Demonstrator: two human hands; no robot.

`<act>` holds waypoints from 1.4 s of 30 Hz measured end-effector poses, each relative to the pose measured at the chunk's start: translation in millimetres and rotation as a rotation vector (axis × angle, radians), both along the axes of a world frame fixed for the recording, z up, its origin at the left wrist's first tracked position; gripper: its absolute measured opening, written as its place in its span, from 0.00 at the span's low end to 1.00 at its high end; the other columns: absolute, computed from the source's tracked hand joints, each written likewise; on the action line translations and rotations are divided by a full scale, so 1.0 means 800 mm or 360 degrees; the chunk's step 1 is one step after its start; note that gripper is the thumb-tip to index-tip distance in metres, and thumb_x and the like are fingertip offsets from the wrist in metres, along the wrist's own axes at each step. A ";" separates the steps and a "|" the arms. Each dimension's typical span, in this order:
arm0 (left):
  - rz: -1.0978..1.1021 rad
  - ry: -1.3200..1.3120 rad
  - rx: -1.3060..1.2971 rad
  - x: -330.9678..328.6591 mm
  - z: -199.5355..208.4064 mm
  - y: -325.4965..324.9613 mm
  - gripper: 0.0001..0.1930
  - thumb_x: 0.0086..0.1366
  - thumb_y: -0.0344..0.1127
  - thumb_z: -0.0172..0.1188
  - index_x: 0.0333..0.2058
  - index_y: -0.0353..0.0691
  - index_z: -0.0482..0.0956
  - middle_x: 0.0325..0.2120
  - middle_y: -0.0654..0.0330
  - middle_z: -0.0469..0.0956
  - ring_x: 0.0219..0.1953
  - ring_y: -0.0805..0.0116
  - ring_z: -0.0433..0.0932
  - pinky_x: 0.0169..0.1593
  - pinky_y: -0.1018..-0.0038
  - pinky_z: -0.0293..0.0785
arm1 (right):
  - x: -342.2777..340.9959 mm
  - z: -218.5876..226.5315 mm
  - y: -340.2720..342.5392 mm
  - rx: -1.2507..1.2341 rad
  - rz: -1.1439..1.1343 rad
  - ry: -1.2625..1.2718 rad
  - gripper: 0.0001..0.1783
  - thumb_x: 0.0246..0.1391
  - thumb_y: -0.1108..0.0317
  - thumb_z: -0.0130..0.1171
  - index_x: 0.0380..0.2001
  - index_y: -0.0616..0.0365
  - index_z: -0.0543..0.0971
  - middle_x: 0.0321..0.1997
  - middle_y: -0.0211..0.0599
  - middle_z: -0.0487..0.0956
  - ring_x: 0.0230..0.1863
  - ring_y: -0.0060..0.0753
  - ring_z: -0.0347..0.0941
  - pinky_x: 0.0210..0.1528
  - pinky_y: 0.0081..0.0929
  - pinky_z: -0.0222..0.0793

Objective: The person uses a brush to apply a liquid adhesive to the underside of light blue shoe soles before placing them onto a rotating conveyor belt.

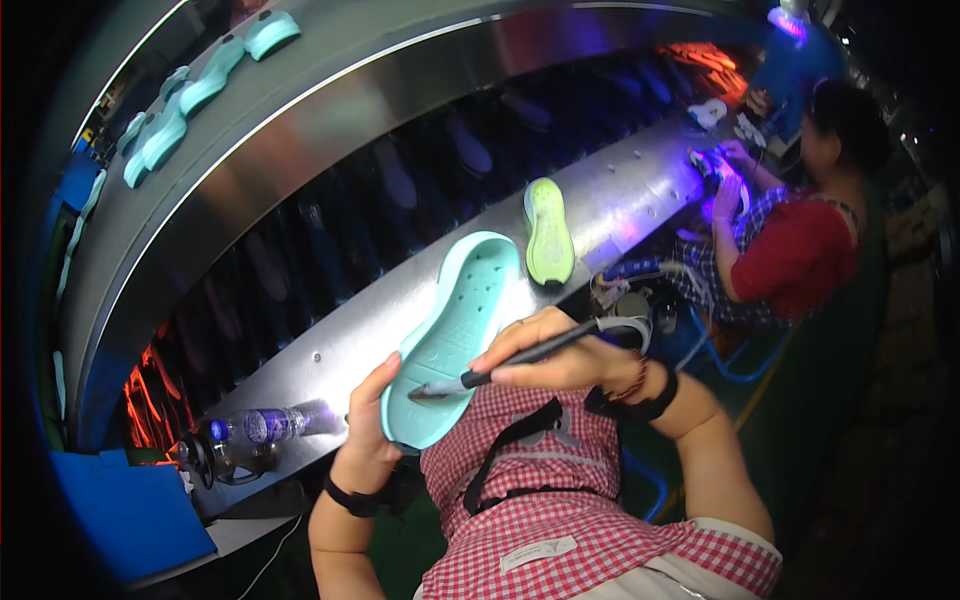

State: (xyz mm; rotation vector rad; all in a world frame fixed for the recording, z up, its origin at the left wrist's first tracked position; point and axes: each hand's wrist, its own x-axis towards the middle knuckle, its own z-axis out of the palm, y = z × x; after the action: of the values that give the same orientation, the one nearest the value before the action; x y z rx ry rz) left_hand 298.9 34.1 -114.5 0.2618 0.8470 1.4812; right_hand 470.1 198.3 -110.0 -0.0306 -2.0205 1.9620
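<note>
My left hand [370,415] grips the edge of a large turquoise shoe sole [465,310], thumb on the rim, and holds it tilted with its hollow inner face up. Small holes dot one end of the sole. My right hand [555,355] is closed around a brush [535,350] with a black handle and a pale tube at its rear end. The brush tip touches the inside of the sole at the end nearest me. A smaller yellow-green sole [548,235] lies on the metal bench just beyond, touched by neither hand.
The metal bench [350,350] runs along a dark conveyor opening with dim soles and glowing orange heaters [150,400]. Bottles [265,425] stand at the left. Turquoise soles [205,75] rest on the upper ledge. At right, another person [800,220] works on a shoe part.
</note>
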 end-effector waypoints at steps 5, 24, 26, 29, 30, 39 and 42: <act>0.0137 -0.0287 0.0067 0.023 -0.026 0.005 0.27 0.62 0.45 0.43 0.52 0.27 0.60 0.47 0.45 0.69 0.48 0.55 0.71 0.53 0.63 0.68 | -0.001 -0.026 0.003 -0.0205 -0.0361 -0.0081 0.08 0.45 0.76 0.57 0.31 0.66 0.80 0.23 0.36 0.79 0.23 0.20 0.72 0.27 0.15 0.67; 0.0272 -0.0186 0.0073 0.034 -0.045 -0.007 0.26 0.64 0.42 0.45 0.55 0.29 0.56 0.46 0.46 0.69 0.45 0.61 0.74 0.49 0.67 0.73 | -0.027 -0.065 -0.002 0.0282 -0.1294 0.0005 0.10 0.49 0.78 0.52 0.37 0.65 0.77 0.28 0.34 0.77 0.20 0.16 0.67 0.25 0.15 0.63; 0.0386 -0.0276 0.0085 0.025 -0.054 -0.018 0.26 0.64 0.42 0.45 0.56 0.32 0.55 0.46 0.49 0.69 0.45 0.62 0.74 0.48 0.69 0.73 | -0.029 -0.074 -0.035 0.0454 -0.1011 0.0050 0.10 0.45 0.79 0.56 0.35 0.65 0.78 0.28 0.34 0.78 0.22 0.18 0.70 0.24 0.14 0.64; 0.0535 -0.0185 0.0267 0.000 -0.031 -0.056 0.26 0.65 0.43 0.40 0.58 0.36 0.52 0.48 0.49 0.69 0.47 0.61 0.73 0.50 0.65 0.72 | 0.002 -0.039 -0.044 -0.0433 -0.0148 0.0214 0.11 0.45 0.74 0.57 0.33 0.69 0.76 0.31 0.53 0.78 0.13 0.21 0.68 0.16 0.15 0.63; 0.0461 -0.0258 0.0548 -0.004 -0.011 -0.076 0.26 0.66 0.43 0.38 0.58 0.33 0.53 0.49 0.48 0.68 0.49 0.58 0.71 0.53 0.62 0.68 | 0.011 -0.044 -0.043 -0.0566 -0.0227 0.0423 0.13 0.47 0.72 0.57 0.35 0.69 0.74 0.34 0.56 0.77 0.12 0.20 0.66 0.15 0.15 0.63; 0.1864 0.0254 0.1424 -0.318 0.243 -0.212 0.36 0.63 0.55 0.34 0.60 0.32 0.44 0.57 0.43 0.53 0.58 0.41 0.55 0.57 0.41 0.53 | 0.004 -0.085 0.005 -0.1222 -0.0271 0.0566 0.12 0.53 0.72 0.48 0.41 0.65 0.70 0.43 0.59 0.74 0.11 0.20 0.61 0.16 0.16 0.57; 0.2407 0.0077 0.1452 -0.348 0.276 -0.254 0.37 0.63 0.54 0.36 0.60 0.31 0.39 0.58 0.42 0.49 0.60 0.42 0.50 0.60 0.44 0.50 | -0.008 -0.087 -0.004 -0.1404 -0.0269 0.0572 0.12 0.54 0.71 0.48 0.41 0.65 0.71 0.43 0.55 0.75 0.11 0.21 0.61 0.16 0.17 0.57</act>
State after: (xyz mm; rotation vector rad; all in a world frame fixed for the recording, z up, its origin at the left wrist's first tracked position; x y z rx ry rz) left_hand 20.2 -169.1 106.6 0.3282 0.2184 3.2637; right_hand 463.8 195.2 -179.6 -0.0447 -0.8067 2.3622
